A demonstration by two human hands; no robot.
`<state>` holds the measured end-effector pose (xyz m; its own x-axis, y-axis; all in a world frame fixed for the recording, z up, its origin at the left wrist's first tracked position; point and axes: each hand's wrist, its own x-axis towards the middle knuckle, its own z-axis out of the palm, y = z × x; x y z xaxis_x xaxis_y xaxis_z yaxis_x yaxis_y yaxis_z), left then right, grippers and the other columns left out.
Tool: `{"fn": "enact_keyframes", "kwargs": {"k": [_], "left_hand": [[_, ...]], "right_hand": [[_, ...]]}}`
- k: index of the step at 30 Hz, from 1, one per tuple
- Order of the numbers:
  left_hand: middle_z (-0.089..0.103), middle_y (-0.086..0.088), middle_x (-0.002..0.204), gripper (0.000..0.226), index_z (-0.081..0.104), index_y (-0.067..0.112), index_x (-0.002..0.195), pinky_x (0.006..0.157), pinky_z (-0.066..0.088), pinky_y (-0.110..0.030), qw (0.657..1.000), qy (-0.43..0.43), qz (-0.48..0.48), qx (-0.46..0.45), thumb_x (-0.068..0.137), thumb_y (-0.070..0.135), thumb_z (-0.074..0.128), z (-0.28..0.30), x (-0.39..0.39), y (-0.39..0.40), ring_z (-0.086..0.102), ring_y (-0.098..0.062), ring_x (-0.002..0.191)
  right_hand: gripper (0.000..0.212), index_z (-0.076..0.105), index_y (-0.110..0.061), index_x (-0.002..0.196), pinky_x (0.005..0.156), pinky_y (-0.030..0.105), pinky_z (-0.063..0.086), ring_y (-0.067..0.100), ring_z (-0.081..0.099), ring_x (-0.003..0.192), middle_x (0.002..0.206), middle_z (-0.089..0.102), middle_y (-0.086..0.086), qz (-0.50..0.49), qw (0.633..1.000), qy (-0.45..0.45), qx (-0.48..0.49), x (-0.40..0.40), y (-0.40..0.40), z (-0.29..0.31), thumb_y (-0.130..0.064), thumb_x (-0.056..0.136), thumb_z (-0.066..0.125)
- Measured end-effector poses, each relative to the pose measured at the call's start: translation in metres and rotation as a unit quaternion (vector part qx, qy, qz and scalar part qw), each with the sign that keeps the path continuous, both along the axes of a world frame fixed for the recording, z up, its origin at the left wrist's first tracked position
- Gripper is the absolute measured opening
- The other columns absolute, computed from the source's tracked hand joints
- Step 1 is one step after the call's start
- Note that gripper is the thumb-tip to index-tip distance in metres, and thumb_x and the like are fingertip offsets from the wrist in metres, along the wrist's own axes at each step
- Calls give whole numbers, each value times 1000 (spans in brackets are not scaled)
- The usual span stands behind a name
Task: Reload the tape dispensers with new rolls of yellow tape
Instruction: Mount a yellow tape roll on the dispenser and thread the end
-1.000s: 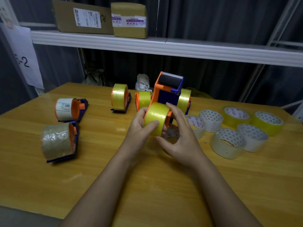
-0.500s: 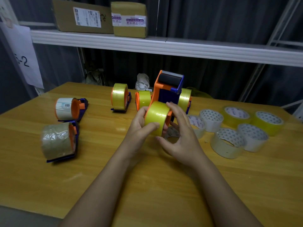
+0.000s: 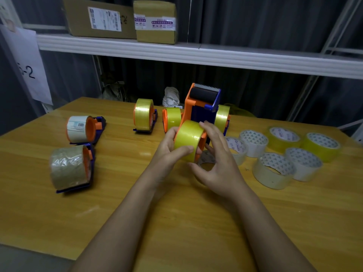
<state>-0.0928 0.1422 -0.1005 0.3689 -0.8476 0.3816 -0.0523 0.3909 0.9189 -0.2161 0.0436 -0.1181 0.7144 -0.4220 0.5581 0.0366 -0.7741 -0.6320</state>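
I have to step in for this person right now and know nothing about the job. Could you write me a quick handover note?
Left hand: grips the yellow roll sitting on the orange-and-blue dispenser, thumb across its front.
Right hand: fingers rest on the roll's right side; its grip is loose.
Done: three dispensers at the back carry yellow tape.
Left: finish this one; the dispensers with a white-labelled roll and a crinkled brownish roll probably need reloading.
Spare rolls lie on the table to the right.
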Motion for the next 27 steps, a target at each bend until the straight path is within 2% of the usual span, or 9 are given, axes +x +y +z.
{"fn": "enact_keyframes", "kwargs": {"k": [3,6,9,11,15,20,22,24,27], "left_hand": [[70,7,79,40,47,13,114,69,49,-16,1000,-7,0,6,75,10,57,0,-1,0,66,-5,78],[69,9,80,41,47,12,114,69,49,-15,1000,-3,6,6,75,13,59,1,-2,0,66,-4,78],[68,9,82,47,48,13,114,70,49,-16,1000,-1,14,6,71,19,66,0,-2,0,66,-5,79],[68,8,80,49,49,14,113,70,49,-16,1000,-4,19,5,69,26,67,-1,-2,0,65,-6,78],[67,3,73,35,49,14,110,70,48,-16,999,-7,31,5,77,18,60,-2,-3,-1,65,-7,75],[67,8,71,27,52,13,107,63,48,-13,999,14,46,1,84,24,62,-1,-5,-1,64,-3,69],[68,3,72,22,54,15,106,65,49,-17,999,27,39,0,87,23,60,-3,-2,-2,65,-8,71],[68,1,74,27,53,15,108,67,50,-19,999,22,35,4,82,21,56,-4,-1,-2,66,-10,75],[68,5,74,35,50,14,111,68,49,-16,999,-8,42,5,77,18,60,-5,-2,-3,66,-6,75]], "right_hand": [[88,18,-48,146,101,21,41,8,25,141,155,14,-14,1,1000,3,-7,-1,-1,-1,-24,81,73],[88,19,-47,146,97,14,41,2,25,139,155,13,-16,-7,1000,10,-14,0,-1,-1,-24,81,74],[88,18,-47,145,90,0,36,-14,21,131,155,14,-15,-10,1000,11,-19,-1,0,0,-23,81,74],[88,17,-47,145,89,-3,33,-15,20,130,155,14,-15,-12,1000,14,-22,-1,0,0,-24,82,74],[88,18,-43,149,88,2,38,-7,24,133,156,13,-16,-24,999,21,-30,0,-1,-1,-28,82,73],[87,20,-46,146,91,3,38,0,24,135,155,14,-18,-25,999,14,-31,1,2,-1,-30,80,75],[88,20,-49,146,103,22,43,6,24,141,154,15,-19,-14,1000,5,-5,2,2,-1,-30,80,76],[88,18,-50,145,105,39,45,11,26,142,154,16,-17,-7,1000,5,13,1,1,-1,-32,80,74],[86,18,-48,146,102,43,48,14,29,141,154,17,-15,-5,1000,6,10,1,1,-1,-36,79,70]]}}
